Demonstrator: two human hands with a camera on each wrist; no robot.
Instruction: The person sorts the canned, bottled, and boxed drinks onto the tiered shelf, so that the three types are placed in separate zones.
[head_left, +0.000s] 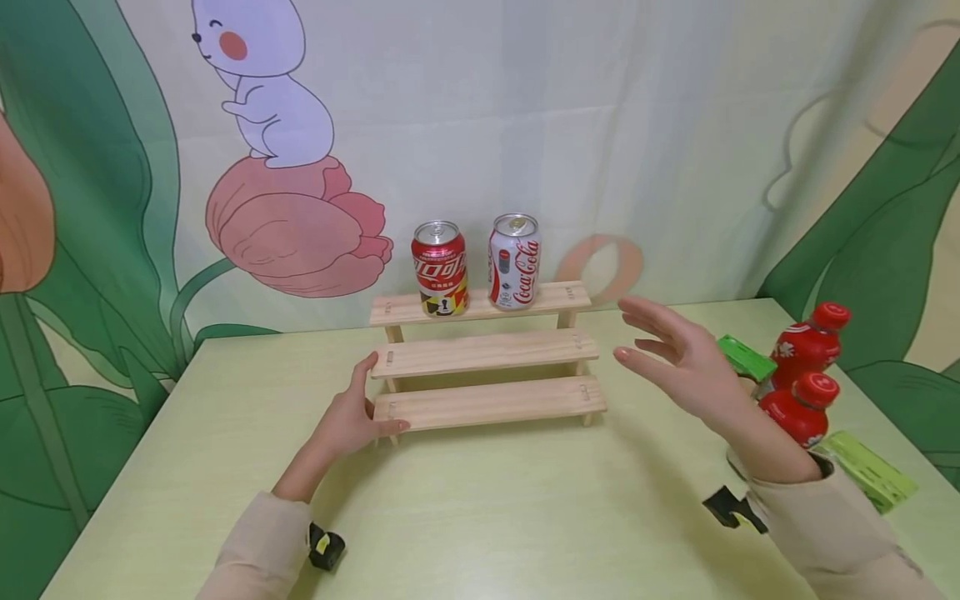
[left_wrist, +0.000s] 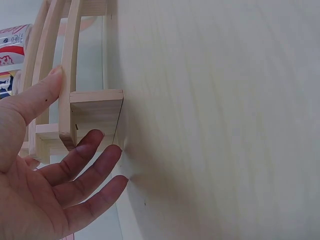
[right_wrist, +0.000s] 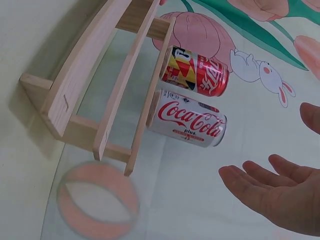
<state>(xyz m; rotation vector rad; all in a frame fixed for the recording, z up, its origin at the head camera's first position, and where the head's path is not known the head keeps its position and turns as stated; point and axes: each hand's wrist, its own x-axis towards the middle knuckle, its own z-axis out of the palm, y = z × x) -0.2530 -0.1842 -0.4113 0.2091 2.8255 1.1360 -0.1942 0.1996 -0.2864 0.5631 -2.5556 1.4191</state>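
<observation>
A three-tier wooden display rack [head_left: 487, 354] stands on the table, with a red Coca-Cola can [head_left: 441, 271] and a white Coca-Cola Plus can [head_left: 514, 265] upright side by side on its top step. My left hand [head_left: 352, 414] grips the rack's left end: the thumb lies on the lowest step and the index finger reaches the middle one. In the left wrist view, the other fingers [left_wrist: 90, 172] bend beside the rack's leg. Off the rack's right side, my right hand [head_left: 678, 358] hangs in the air with its fingers apart, holding nothing.
On the right of the table, partly behind my right forearm, stand two red bottles with red caps [head_left: 813, 346]. Green packets [head_left: 866, 468] lie beside them. A patterned curtain [head_left: 675, 150] hangs directly behind the table and rack.
</observation>
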